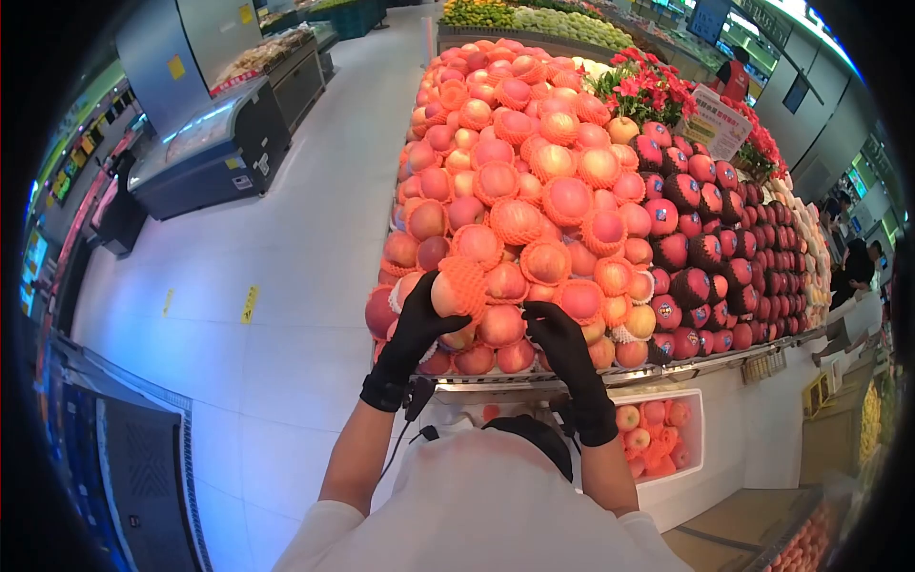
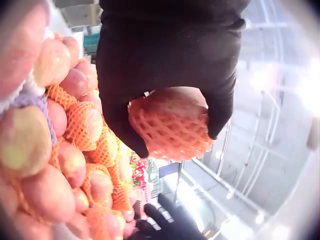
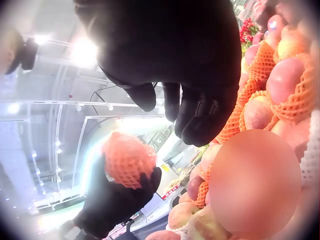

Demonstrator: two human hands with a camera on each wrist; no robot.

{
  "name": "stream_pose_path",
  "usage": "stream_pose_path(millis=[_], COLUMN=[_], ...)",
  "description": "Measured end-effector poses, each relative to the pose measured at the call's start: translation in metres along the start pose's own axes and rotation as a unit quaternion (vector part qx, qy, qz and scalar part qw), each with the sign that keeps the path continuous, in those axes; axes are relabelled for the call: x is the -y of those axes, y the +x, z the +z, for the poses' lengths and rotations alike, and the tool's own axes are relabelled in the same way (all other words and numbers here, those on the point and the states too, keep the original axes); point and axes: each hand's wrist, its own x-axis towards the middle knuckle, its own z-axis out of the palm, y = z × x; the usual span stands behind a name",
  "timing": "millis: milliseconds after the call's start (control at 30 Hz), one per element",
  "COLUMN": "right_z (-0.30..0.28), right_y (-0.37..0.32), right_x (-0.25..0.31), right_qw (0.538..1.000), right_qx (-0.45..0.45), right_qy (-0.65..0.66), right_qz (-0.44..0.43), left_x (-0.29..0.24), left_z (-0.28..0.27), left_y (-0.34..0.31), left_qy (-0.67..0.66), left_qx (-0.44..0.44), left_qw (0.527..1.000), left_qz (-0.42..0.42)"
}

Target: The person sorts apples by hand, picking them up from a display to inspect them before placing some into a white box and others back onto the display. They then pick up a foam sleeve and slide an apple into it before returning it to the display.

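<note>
In my black-gloved left hand (image 1: 416, 324) I grip an apple (image 1: 444, 297) wrapped in an orange-pink foam net (image 1: 464, 282), over the front of a big apple pile (image 1: 515, 181). The left wrist view shows fingers and thumb around both sides of the netted apple (image 2: 170, 125), its bare skin toward the palm. My right hand (image 1: 564, 345), also gloved in black, hovers at the pile's front edge. Its fingers are loosely bent with nothing between them in the right wrist view, beside several netted apples (image 3: 257, 112). A blurred patch covers part of the pile there.
Dark red apples (image 1: 701, 200) in black nets fill the stand's right side, below red flowers (image 1: 648, 86) and a sign (image 1: 715, 122). A metal rail (image 1: 496, 383) edges the front. Below it sits a white foam box (image 1: 696, 429) of apples. Floor aisle (image 1: 305, 210) runs left; people stand far right.
</note>
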Motion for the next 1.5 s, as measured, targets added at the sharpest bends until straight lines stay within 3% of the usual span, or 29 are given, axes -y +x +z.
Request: stream_pose_path(millis=[33, 67, 167, 267, 367, 533, 700, 800, 900, 1067, 1200, 1333, 1433, 1500], right_z=[0.001, 0.003, 0.017, 0.027, 0.03, 0.029, 0.018, 0.015, 0.009, 0.031, 0.047, 0.049, 0.045, 0.041], right_y=[-0.002, -0.002, -0.008, -0.007, -0.001, 0.004, 0.002, 0.006, 0.003, -0.006, -0.008, 0.0, -0.003, -0.008], right_x=[0.0, 0.0, 0.045, 0.058, 0.042, 0.031, 0.021, 0.006, 0.014, 0.054, 0.046, 0.019, 0.016, 0.029], right_qw=[0.999, 0.995, 0.986, 0.974, 0.977, 0.983, 0.985, 0.983, 0.991, 0.914, 0.87, 0.897, 0.9, 0.89], right_qx=[-0.005, -0.01, -0.013, -0.022, -0.006, -0.041, -0.078, -0.06, 0.017, 0.058, 0.087, 0.105, 0.094, 0.085], right_qy=[-0.038, -0.076, -0.158, -0.158, -0.15, -0.14, -0.126, -0.133, -0.126, -0.343, -0.42, -0.389, -0.388, -0.394], right_qz=[-0.03, -0.061, -0.047, -0.164, -0.151, -0.115, -0.084, -0.113, -0.031, -0.207, -0.242, -0.183, -0.174, -0.213], left_x=[0.001, 0.004, 0.012, 0.013, -0.005, -0.02, -0.004, 0.001, -0.005, 0.007, 0.008, 0.016, 0.02, 0.021], left_z=[0.005, 0.012, 0.022, 0.024, 0.033, 0.044, 0.044, 0.04, 0.036, 0.033, 0.032, 0.028, 0.031, 0.037], left_y=[0.0, 0.0, -0.007, -0.003, -0.004, -0.016, -0.021, -0.023, -0.026, -0.034, -0.035, -0.038, -0.038, -0.041], left_qy=[0.079, 0.029, 0.105, 0.168, 0.142, 0.139, 0.149, 0.211, 0.236, 0.269, 0.251, 0.208, 0.186, 0.183], left_qx=[-0.003, -0.018, -0.037, 0.006, 0.042, 0.01, 0.028, 0.038, 0.039, 0.027, 0.034, 0.06, 0.093, 0.107], left_qw=[0.997, 0.999, 0.991, 0.977, 0.977, 0.98, 0.979, 0.961, 0.952, 0.948, 0.952, 0.966, 0.969, 0.967], left_qz=[0.024, 0.007, 0.076, 0.128, 0.153, 0.139, 0.139, 0.176, 0.188, 0.17, 0.172, 0.14, 0.131, 0.142])
